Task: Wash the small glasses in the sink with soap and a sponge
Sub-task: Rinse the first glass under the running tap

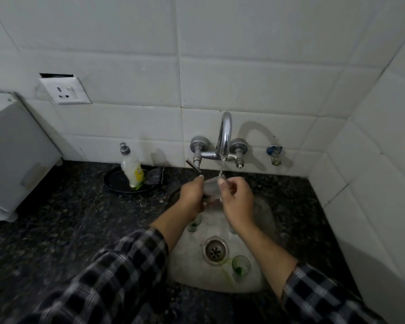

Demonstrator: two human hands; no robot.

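Note:
Over the steel sink [264, 220], my left hand [192, 197] grips a small clear glass [212, 188] under the running stream from the tap [225, 136]. My right hand [237, 202] pinches the glass's rim, with fingers at its mouth where the water falls. Two more small glasses with green residue stand in the basin: one [193, 224] just below my left wrist, one [240, 267] to the right of the drain [215, 250]. A soap bottle [132, 170] and a dark sponge [153, 175] sit on a black dish [117, 181] left of the tap.
Dark granite counter [68, 218] surrounds the sink. A white appliance [14, 155] stands at the far left under a wall socket [64, 91]. White tiled walls close in behind and on the right, with a small spigot [275, 154] right of the tap.

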